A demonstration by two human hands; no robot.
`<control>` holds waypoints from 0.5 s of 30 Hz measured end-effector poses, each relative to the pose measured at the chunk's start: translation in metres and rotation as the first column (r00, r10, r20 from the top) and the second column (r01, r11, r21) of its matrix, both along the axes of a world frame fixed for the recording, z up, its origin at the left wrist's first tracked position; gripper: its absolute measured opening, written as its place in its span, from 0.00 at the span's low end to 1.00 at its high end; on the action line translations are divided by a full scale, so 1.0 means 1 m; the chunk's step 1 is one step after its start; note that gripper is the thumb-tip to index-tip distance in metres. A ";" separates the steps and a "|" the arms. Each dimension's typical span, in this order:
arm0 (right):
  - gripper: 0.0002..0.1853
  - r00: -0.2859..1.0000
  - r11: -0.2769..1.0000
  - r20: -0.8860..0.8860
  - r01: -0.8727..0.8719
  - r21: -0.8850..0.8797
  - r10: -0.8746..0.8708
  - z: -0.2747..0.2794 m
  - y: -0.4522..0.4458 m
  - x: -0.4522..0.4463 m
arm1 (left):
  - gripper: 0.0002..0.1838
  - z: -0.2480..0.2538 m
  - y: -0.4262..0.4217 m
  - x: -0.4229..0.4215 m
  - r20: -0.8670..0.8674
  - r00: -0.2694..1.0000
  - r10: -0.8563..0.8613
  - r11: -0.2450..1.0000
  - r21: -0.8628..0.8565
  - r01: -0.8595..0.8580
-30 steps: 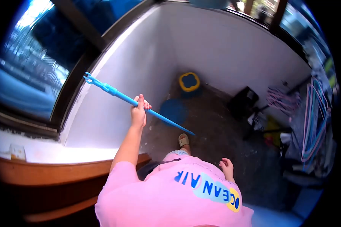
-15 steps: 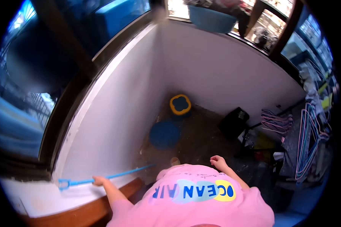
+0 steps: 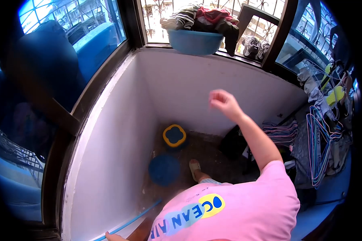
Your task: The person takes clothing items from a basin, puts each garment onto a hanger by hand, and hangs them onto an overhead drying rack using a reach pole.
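At the bottom left edge, my left hand (image 3: 114,237) is closed around a thin blue pole (image 3: 136,219). The pole slants down beside the white side wall, and its lower end reaches toward the floor. My right hand (image 3: 224,103) is raised in front of the back wall, its fingers curled, slightly blurred, with nothing visible in it. Above it, a blue basin (image 3: 195,42) heaped with clothes (image 3: 207,18) stands on the window ledge. The hand is apart from the basin.
A yellow-rimmed stool (image 3: 174,135) and a round blue object (image 3: 164,169) are on the dark floor near my sandalled foot (image 3: 194,168). On the right hang hangers (image 3: 319,148), with more hangers (image 3: 283,132) stacked behind. Shoes (image 3: 255,47) rest on the window ledge.
My right hand has risen from beside my body toward the window. My left hand and the pole have shifted lower in view, and the forked pole end is out of sight. A foot has stepped forward.
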State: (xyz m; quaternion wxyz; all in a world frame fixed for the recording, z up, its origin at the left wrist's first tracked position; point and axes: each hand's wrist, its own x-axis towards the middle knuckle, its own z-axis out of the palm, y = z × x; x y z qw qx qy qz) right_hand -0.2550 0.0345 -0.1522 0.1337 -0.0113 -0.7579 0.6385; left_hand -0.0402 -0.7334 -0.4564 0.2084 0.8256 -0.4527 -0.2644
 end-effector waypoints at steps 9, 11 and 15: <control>0.38 0.797 0.681 -0.560 0.542 0.493 -0.229 0.231 0.089 -0.226 | 0.26 0.053 0.159 -0.071 -0.575 0.787 0.224 0.946 0.322 -0.034; 0.48 0.865 0.666 -0.422 0.486 0.566 -0.272 0.253 0.098 -0.279 | 0.25 0.087 0.224 -0.124 -0.793 0.608 0.044 0.906 0.288 0.310; 0.48 0.949 0.452 0.102 0.046 0.891 -0.298 0.270 0.134 -0.396 | 0.18 0.206 0.394 -0.247 -0.905 0.039 -0.423 0.541 -0.218 0.812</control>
